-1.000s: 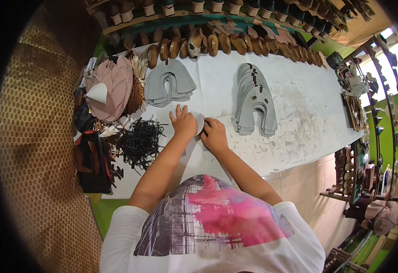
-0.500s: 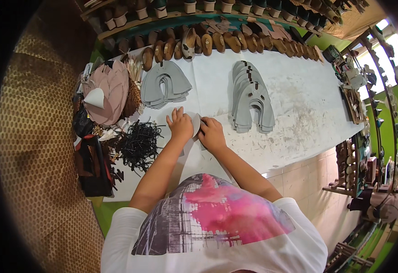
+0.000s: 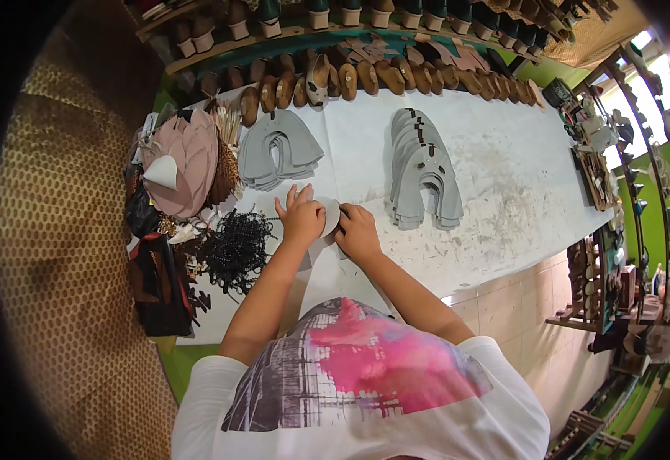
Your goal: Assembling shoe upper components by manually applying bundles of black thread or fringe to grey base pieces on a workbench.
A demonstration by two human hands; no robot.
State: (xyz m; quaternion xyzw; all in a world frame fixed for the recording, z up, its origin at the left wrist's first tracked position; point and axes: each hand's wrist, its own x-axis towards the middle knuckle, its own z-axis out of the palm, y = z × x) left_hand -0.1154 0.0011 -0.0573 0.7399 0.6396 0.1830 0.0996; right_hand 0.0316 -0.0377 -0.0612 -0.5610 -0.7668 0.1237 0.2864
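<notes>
A curved grey shoe-upper piece (image 3: 329,218) is between my hands at the near side of the white-covered table. My left hand (image 3: 302,219) grips its left side with thumb and forefinger, the other fingers raised and spread. On its right edge, my right hand (image 3: 358,231) has its fingers bent in a pinch. The lower part of the piece is hidden by the hands. Beyond my left hand lies a fanned stack of grey U-shaped shoe uppers (image 3: 295,147). A second stack of grey uppers (image 3: 409,181), with small dark tabs along it, lies beyond my right hand.
Left of my arm are a tangle of black trim (image 3: 235,251) and a heap of pinkish leather pieces (image 3: 185,153). Brown shoe lasts (image 3: 390,77) line the table's far edge, below a shelf of shoes. Racks (image 3: 633,180) stand at the right.
The grey piece has turned slightly, showing more of its flat face between my hands. Both hands have shifted only a little.
</notes>
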